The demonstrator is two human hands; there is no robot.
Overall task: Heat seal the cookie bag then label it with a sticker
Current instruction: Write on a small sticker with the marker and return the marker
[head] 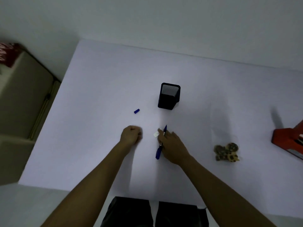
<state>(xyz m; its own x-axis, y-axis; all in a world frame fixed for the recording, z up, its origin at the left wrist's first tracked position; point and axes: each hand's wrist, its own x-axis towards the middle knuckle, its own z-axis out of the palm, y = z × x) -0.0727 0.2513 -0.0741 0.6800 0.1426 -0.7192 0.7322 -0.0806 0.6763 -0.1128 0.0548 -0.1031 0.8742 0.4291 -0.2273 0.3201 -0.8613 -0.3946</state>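
Note:
A clear bag of cookies [226, 152] lies on the white table [98, 89] at the right, apart from both hands. My right hand [172, 145] holds a blue pen [161, 143] and pinches a small white sticker [156, 134] at its fingertips, near the table's middle. My left hand [131, 135] rests on the table to the left of the sticker with its fingers curled; whether it holds anything is hidden. The pen's blue cap [136, 111] lies loose beyond my left hand.
A black mesh pen holder [168, 96] stands upright behind the hands. A red heat sealer [288, 141] sits at the right edge, partly cut off. A beige cabinet [21, 95] stands left of the table. My legs show below the front edge.

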